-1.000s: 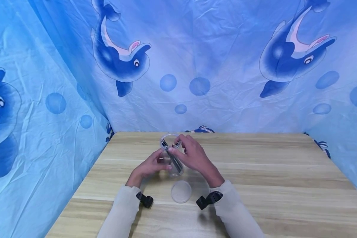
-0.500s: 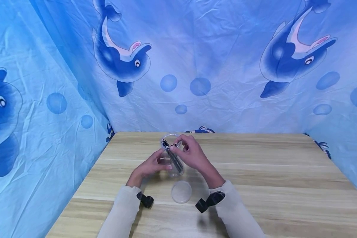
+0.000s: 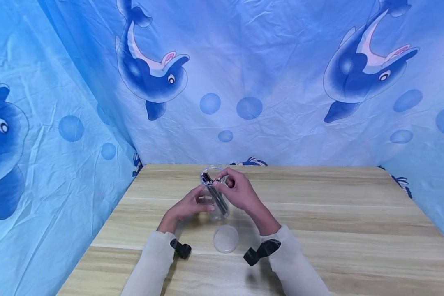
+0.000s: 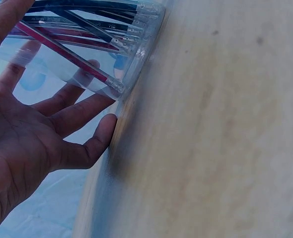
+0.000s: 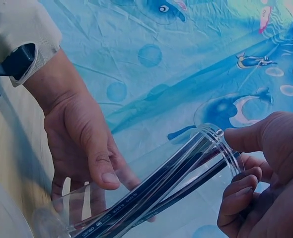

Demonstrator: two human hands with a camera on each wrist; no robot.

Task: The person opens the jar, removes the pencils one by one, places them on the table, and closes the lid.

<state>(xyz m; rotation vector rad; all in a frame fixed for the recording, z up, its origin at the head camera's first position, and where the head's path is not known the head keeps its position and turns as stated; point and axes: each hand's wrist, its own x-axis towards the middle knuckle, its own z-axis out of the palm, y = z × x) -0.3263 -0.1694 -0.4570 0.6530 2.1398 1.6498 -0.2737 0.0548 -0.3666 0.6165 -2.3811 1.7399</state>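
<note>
A clear plastic jar [image 3: 215, 217] stands on the table, holding several dark and red pencils [image 3: 218, 200] that lean inside it. In the left wrist view the silvery ends of the pencils [image 4: 72, 57] rest near the jar's base. My left hand [image 3: 188, 205] holds the jar round its side, thumb toward me, fingers behind. At the mouth, my right hand [image 3: 239, 192] has its thumb and curled index finger around a pencil end at the rim. In the right wrist view, the right thumb [image 5: 246, 138] touches by the rim; the exact fingertip contact is partly hidden.
A round translucent lid [image 3: 225, 239] lies flat on the wooden table [image 3: 336, 230] in front of the jar, between the forearms. Blue cloth with dolphins [image 3: 281, 82] hangs behind and at the sides. Each wrist carries a black camera [image 3: 181, 249].
The pencil tops have shifted slightly in the jar's mouth, and my right thumb has moved a little rightward along the rim. My left hand and the lid stay put.
</note>
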